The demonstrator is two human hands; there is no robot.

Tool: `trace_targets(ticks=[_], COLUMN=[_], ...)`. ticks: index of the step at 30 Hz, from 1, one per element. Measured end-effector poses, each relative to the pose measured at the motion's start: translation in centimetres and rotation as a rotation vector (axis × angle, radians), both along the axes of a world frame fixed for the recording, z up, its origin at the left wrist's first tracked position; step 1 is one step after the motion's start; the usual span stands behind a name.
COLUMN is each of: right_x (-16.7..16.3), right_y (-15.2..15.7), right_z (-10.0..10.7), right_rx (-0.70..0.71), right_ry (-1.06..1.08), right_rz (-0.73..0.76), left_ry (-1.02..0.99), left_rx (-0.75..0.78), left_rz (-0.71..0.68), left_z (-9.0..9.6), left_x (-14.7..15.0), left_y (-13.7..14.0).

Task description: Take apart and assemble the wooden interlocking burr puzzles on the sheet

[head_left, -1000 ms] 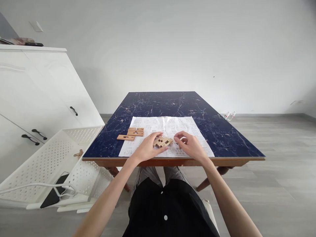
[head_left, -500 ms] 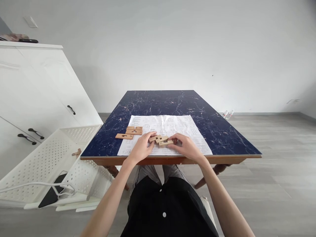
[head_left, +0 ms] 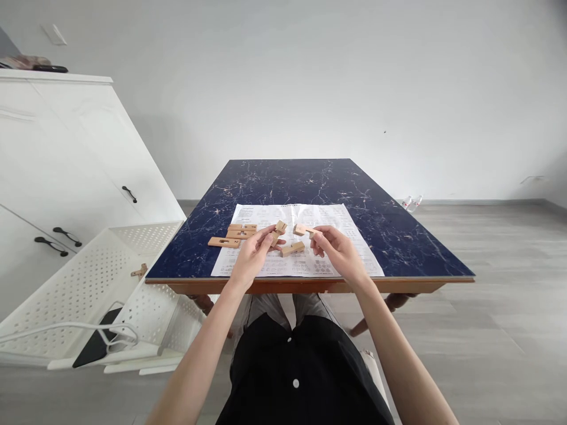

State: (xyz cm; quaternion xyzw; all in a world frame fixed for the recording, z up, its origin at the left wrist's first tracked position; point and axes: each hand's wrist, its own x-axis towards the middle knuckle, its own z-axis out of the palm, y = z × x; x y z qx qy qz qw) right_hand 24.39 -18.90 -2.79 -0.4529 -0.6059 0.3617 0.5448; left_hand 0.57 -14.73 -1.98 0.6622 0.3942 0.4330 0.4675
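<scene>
Between the thumb and fingers of my left hand is a notched wooden puzzle piece, tilted up off the paper. My right hand pinches another notched wooden puzzle piece, its free end pointing left. The two held pieces are apart. Below and between them a third pale wooden piece lies on the printed paper sheet. To the left of my left hand several flat slotted wooden pieces rest, partly on the sheet; dark marks show on them.
The sheet lies at the near edge of a dark blue marbled table. White perforated baskets and a white cabinet stand on the left. Plastic bottles are on the floor by the wall.
Both hands have risen and parted, each lifting a wooden piece from the group on the paper. One piece of that group stays lying on the sheet.
</scene>
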Motion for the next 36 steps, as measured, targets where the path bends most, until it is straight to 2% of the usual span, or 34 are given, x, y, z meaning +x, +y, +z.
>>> trace_targets(ticks=[3, 6, 13, 18, 24, 27, 36], right_x=[-0.8, -1.4, -1.7, -1.6, -1.5, -1.8, -1.9], right_y=[-0.3, -0.4, -0.8, -1.2, -1.1, -1.1, -1.3], right_z=[0.7, 1.1, 1.3, 1.8, 1.9, 2.0, 2.6], right_rx=[0.028, 0.049, 0.102, 0.161, 0.180, 0.137, -0.164], right_ry=[0.077, 0.107, 0.043, -0.009, 0.074, 0.197, 0.588], right_rz=[0.039, 0.052, -0.007, -0.028, 0.057, 0.088, 0.182], left_ry=[-0.235, -0.308, -0.215, -0.228, -0.260, -0.243, -0.001], left_rx=[-0.174, -0.272, -0.228, -0.226, -0.254, -0.254, -0.104], left_rz=[-0.076, -0.139, -0.186, -0.121, -0.026, -0.015, -0.021], left_z=[0.9, 1.8, 2.6, 2.3, 1.5, 1.7, 3.0], left_x=[0.6, 1.0, 1.7, 1.7, 1.7, 1.8, 1.9], left_y=[-0.9, -1.6, -2.7, -2.2, -0.7, -0.6, -1.5])
